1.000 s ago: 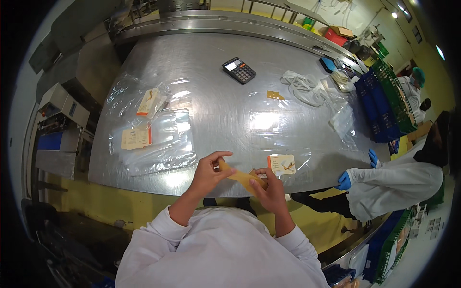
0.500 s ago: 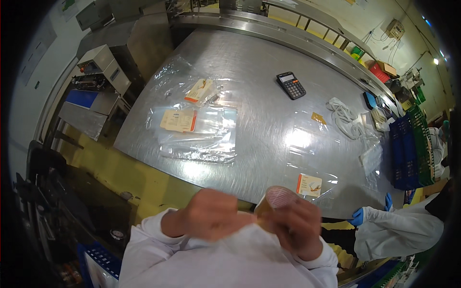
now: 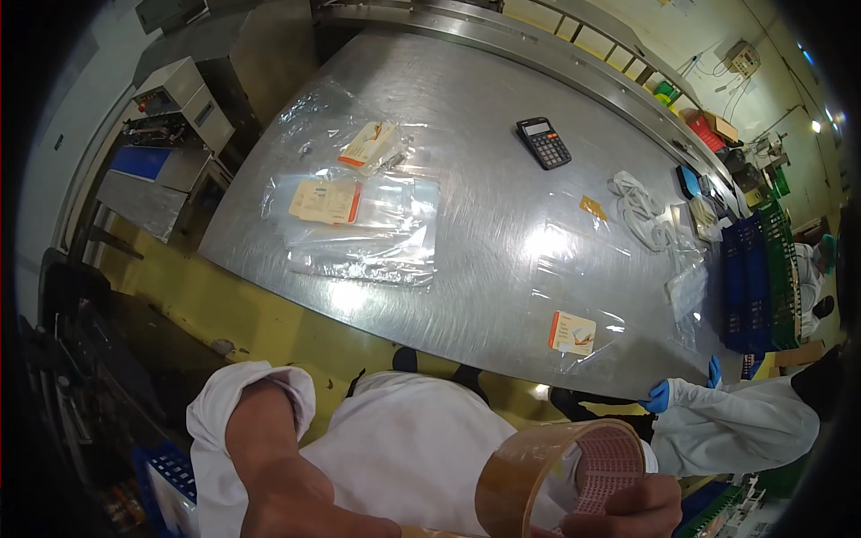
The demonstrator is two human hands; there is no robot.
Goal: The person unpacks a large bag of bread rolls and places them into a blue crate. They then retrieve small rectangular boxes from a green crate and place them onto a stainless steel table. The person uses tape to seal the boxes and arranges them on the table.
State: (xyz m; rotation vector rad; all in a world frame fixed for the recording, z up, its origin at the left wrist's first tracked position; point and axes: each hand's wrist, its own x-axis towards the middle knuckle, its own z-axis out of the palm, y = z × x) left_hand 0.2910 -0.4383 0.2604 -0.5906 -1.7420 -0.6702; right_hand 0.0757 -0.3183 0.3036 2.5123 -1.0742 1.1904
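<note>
A roll of brown packing tape (image 3: 529, 475) with a pink printed core is close under the camera at the bottom edge. My right hand (image 3: 639, 511) grips the roll from the right, fingers curled on its rim. My left forearm and hand (image 3: 300, 502) come in at the lower left, and the fingers are cut off by the frame's edge. A thin strip of tape seems to run from the roll toward that hand. Both hands are held near my white coat, back from the steel table (image 3: 484, 206).
On the table lie clear plastic bags with printed cards (image 3: 325, 201), another bagged card (image 3: 572, 332), a black calculator (image 3: 543, 143) and a white cord bundle (image 3: 641, 208). Blue crates (image 3: 758, 278) stand at the right. A co-worker's blue-gloved hand (image 3: 659, 396) rests on the table's near-right edge. A machine (image 3: 175, 99) stands upper left.
My hands have drawn back from the table edge and come up close to the camera. The tape roll now fills the lower right. The view has swung left and down.
</note>
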